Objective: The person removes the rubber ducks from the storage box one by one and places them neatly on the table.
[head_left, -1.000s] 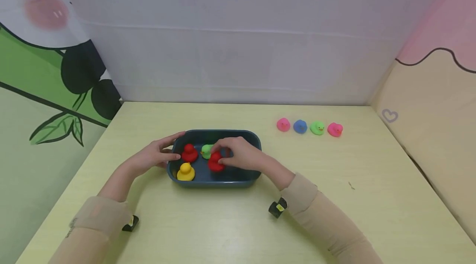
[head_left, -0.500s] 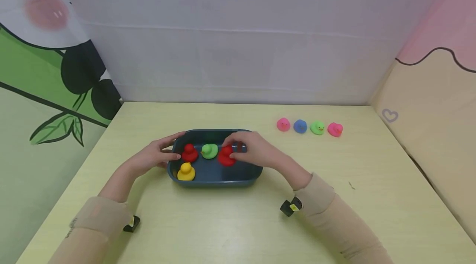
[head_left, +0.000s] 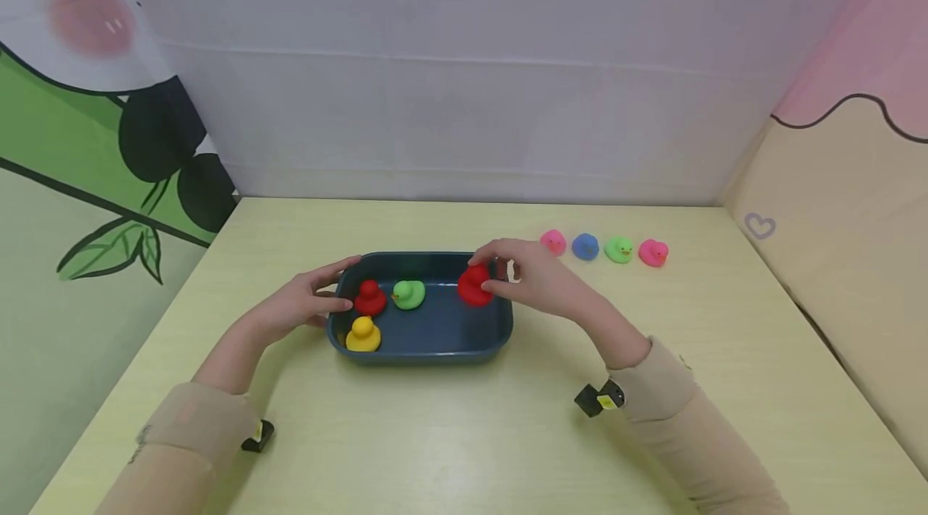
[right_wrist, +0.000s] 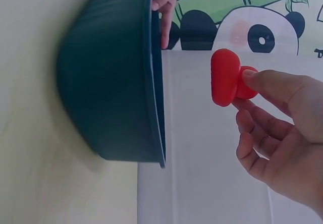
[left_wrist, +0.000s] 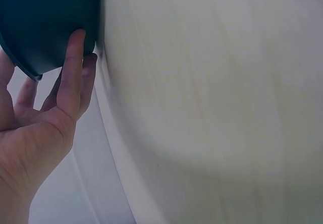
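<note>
My left hand (head_left: 300,307) holds the left end of a dark blue-green plastic bin (head_left: 428,358), with fingers against its outer wall in the left wrist view. My right hand (head_left: 540,277) pinches a red rubber duck (head_left: 474,286) between thumb and fingers. That duck is raised above the rim level of the bin (right_wrist: 106,77) in the right wrist view, near its back right corner. Inside the bin sit another red duck (head_left: 370,299), a light green duck (head_left: 409,295) and a yellow duck (head_left: 363,335), all toward the left.
On the table (head_left: 449,434) behind and right of the bin, small ducks stand in a row: a pink one (head_left: 553,242), a blue one (head_left: 586,247), a green one (head_left: 619,250) and a deeper pink one (head_left: 653,253). A pale cloth wall (head_left: 478,128) rises behind.
The right hand has carried the red duck rightward and up, from beside the green duck to the bin's right end. The left hand stays at the bin's left end.
</note>
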### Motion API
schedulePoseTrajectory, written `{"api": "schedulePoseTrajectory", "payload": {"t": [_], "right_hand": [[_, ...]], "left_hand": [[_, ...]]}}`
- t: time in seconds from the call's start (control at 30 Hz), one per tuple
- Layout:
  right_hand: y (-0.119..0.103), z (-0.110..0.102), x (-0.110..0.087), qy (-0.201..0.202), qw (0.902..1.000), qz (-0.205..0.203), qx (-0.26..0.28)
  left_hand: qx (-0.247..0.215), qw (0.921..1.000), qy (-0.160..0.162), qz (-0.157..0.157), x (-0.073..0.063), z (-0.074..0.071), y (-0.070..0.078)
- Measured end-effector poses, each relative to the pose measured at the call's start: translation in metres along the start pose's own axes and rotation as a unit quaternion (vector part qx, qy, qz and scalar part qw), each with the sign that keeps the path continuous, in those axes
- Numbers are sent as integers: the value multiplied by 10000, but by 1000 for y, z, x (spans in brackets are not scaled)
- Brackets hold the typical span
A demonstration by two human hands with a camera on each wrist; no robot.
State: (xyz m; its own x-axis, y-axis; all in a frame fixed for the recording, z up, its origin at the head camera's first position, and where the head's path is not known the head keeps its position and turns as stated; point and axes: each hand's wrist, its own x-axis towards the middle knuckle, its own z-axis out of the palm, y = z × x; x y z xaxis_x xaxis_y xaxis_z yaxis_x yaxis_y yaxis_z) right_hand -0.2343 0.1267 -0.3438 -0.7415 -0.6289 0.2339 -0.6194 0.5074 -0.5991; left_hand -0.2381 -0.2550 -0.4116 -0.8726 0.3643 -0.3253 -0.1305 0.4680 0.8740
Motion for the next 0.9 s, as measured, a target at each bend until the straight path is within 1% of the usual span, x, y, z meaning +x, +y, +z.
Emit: {"api": "schedulePoseTrajectory", "payload": {"t": [0.13,0.27,0.4,0.63,0.77,0.9], "right_hand": [[4,-10,-5,122,9998,139,57],[10,-19,-12,318,9993,178,-63],[19,-27,-19,467,9983,326,-140],[41,-33,-29,633,9966,492,-214],[57,-34,-35,770,9954,492,-300],[72,-33,-40,819,9944,558,-368]], "left_hand": [[-15,10000,-9,13,0,0,-1],[-25,10000,-17,24,1,-1,-2],[-68,10000,1,-3,2,0,-3],[15,10000,8,-38,1,-1,-2],[31,10000,0,-25,1,-1,-2],[19,10000,17,-36,1,-1,-2]]}}
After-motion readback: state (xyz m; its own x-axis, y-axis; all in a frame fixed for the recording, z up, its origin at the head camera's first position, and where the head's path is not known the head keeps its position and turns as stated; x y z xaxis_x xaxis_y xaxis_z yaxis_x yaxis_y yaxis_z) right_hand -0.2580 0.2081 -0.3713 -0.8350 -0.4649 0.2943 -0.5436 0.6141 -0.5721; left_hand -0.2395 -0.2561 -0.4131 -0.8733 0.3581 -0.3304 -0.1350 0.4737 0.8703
